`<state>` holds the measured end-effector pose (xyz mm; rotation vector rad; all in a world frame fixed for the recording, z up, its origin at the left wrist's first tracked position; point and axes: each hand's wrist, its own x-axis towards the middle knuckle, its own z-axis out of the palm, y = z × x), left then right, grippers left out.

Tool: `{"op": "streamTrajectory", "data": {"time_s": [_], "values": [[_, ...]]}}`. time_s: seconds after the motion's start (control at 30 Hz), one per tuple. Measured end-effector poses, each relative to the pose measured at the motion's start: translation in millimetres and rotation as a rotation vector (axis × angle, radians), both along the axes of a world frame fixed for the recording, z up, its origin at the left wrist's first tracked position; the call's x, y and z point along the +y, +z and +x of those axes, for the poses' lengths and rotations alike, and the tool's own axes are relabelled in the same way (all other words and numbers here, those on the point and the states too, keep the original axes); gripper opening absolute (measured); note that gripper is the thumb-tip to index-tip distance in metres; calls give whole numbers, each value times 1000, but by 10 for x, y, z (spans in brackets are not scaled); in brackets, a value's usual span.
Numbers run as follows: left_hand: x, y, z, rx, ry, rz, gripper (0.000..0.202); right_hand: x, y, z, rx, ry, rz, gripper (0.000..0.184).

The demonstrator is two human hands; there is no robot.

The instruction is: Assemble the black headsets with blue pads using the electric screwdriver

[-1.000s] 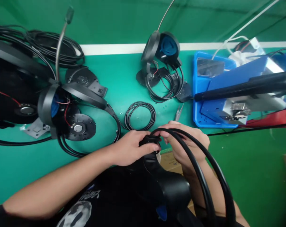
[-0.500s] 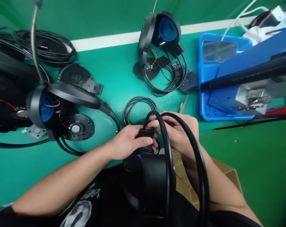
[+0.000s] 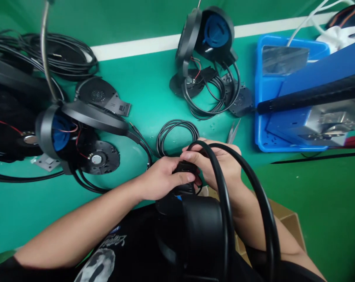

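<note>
A black headset is held close against my body, its two headband tubes arching up past my right wrist. My left hand is closed round a dark end piece of it above the ear cup, thumb lying on top. With fingers bent, my right hand pinches at the upper end of that same piece, where a band tube comes in. Its fingers and the tubes partly hide the joint. Just beyond the hands lies a coiled black cable.
An opened headset with exposed speakers lies left, beside cable coils. Another opened headset stands at the back. A pointed metal tool lies right of my hands, near a blue tray under a blue machine with a black bar.
My right fingers have shifted onto the top of the end piece, now covering more of it. The left hand keeps its hold. The whole scene sits slightly further right in view.
</note>
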<state>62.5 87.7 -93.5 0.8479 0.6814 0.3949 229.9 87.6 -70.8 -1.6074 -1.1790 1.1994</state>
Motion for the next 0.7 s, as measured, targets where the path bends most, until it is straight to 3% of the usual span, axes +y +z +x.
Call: {"op": "streamTrajectory", "data": {"time_s": [0.13, 0.3, 0.43, 0.53, 0.7], "values": [[8, -1, -6, 27, -9, 62, 23, -54, -27, -19, 45, -3, -49, 21], [16, -2, -14, 104, -33, 160, 27, -48, 111, 80, 14, 135, -70, 17], [4, -5, -9, 128, -9, 194, 30, -191, 124, 217, 21, 246, -54, 42], [-7, -17, 1, 102, 24, 227, 26, -345, 47, 268, 2, 318, -146, 53], [-26, -36, 18, 81, 15, 327, 21, -442, -79, 211, 103, 140, -247, 26]]}}
